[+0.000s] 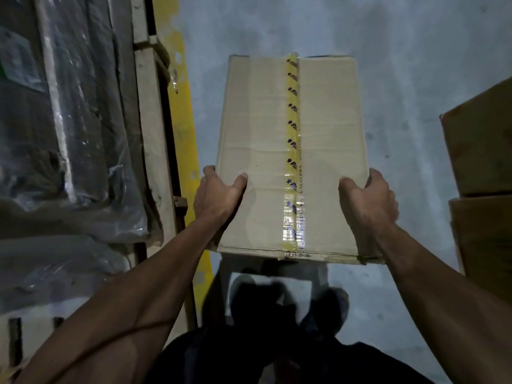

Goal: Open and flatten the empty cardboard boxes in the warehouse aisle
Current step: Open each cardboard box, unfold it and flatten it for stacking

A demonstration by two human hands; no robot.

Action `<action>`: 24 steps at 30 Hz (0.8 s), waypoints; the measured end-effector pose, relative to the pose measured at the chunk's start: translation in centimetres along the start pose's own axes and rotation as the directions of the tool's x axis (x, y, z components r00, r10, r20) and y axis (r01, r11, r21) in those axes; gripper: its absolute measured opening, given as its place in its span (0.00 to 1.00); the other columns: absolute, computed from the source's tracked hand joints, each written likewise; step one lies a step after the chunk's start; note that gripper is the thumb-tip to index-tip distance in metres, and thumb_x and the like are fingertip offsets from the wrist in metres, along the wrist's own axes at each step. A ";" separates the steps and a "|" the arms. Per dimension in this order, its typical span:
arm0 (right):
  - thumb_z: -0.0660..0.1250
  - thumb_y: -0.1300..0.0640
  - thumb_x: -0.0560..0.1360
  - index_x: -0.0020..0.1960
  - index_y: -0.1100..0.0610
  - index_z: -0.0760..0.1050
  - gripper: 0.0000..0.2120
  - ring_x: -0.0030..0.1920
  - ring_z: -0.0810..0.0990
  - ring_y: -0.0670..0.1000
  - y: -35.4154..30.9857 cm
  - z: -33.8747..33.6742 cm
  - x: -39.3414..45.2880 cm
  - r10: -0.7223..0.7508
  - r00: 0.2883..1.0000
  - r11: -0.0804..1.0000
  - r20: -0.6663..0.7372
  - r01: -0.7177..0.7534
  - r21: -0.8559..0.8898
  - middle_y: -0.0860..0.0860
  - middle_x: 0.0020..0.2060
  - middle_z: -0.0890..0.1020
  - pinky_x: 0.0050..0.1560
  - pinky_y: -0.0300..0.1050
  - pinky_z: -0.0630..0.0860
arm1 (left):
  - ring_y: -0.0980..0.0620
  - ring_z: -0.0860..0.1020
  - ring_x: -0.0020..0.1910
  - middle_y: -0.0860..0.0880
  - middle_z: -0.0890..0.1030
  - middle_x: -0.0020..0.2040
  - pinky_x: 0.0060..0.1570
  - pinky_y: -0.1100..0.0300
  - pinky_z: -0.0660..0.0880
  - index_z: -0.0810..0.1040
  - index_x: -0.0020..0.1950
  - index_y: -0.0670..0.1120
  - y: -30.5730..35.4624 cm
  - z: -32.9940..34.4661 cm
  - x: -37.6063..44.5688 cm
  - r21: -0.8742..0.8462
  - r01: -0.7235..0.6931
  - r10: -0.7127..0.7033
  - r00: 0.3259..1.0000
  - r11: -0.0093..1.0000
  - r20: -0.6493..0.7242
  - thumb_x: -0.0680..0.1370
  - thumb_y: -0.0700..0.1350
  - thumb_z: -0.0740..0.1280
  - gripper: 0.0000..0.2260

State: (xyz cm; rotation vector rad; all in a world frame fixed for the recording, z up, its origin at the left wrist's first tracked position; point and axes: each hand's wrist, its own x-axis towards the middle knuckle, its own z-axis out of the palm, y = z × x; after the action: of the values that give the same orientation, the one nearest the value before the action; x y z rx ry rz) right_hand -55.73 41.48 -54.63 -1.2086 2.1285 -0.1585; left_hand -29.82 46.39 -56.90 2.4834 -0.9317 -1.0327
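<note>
Right now, from the head camera, I see a cardboard box [260,151] held out in front of the body, above the grey concrete floor [401,79], its broad face turned up towards me. A strip of yellowish printed tape [292,151] runs down the seam of that face, from the far edge to the near edge.

My left hand [219,198] grips the box at its near left edge, thumb on top and fingers curled round the side. My right hand [370,200] grips the near right edge the same way, thumb lying on the face.

Below the box I make out dark trousers and shoes [327,303], blurred.

To the left, plastic-wrapped goods [69,128] sit on a wooden pallet [155,139], close beside the left forearm. A yellow floor line [182,112] runs along the pallet, between it and the box. At the right edge, two more brown cartons [482,162] are stacked one on the other, near the right arm but apart from it.
</note>
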 end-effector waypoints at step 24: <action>0.51 0.35 0.81 0.80 0.42 0.45 0.32 0.65 0.72 0.64 9.8 7.4 0.0 -0.215 0.976 0.970 -0.041 0.209 -0.127 0.58 0.71 0.65 0.63 0.60 0.68 | 0.39 0.66 0.71 0.42 0.60 0.76 0.65 0.44 0.68 0.49 0.81 0.57 -7.3 8.9 -2.0 0.177 -0.286 0.303 0.950 0.942 -0.078 0.81 0.63 0.55 0.31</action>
State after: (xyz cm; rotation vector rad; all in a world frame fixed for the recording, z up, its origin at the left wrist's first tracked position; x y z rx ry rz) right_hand -58.29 48.59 -64.30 -1.5202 2.0766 -0.1580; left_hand -33.92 52.92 -65.62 2.3961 -1.3526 -0.7488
